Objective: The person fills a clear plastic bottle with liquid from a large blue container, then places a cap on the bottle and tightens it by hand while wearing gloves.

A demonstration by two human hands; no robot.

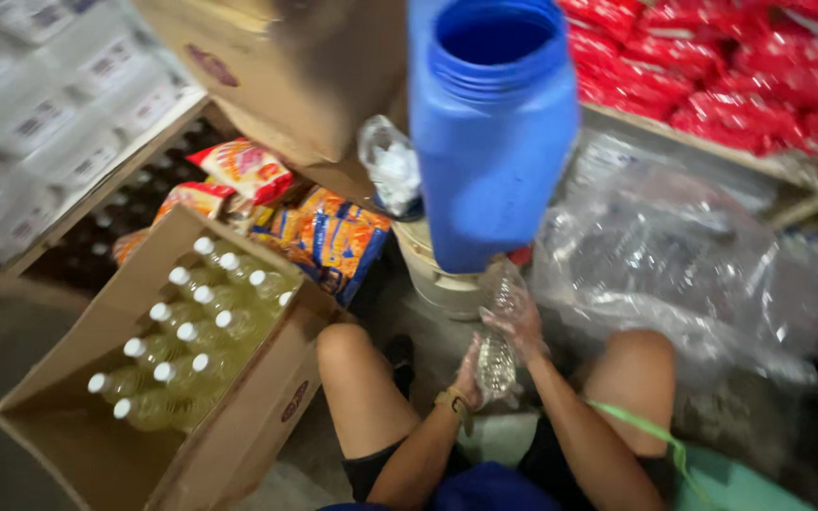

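Observation:
Between my knees I hold a clear plastic bottle (497,355) upright. My left hand (469,378) grips its lower part from the left. My right hand (520,317) wraps the upper part near the neck. A big blue plastic drum (499,142) with an open mouth stands just beyond the bottle, on a pale bucket (437,279). To my left sits an open cardboard box (239,416) holding several bottles of yellow oil with white caps (196,331).
Orange and blue snack packets (328,237) lie behind the box. A brown carton (276,66) rests above them. Clear plastic sheeting (674,265) is heaped on the right, under a shelf of red packets (721,66). Wrapped white packs (40,123) fill the left shelf.

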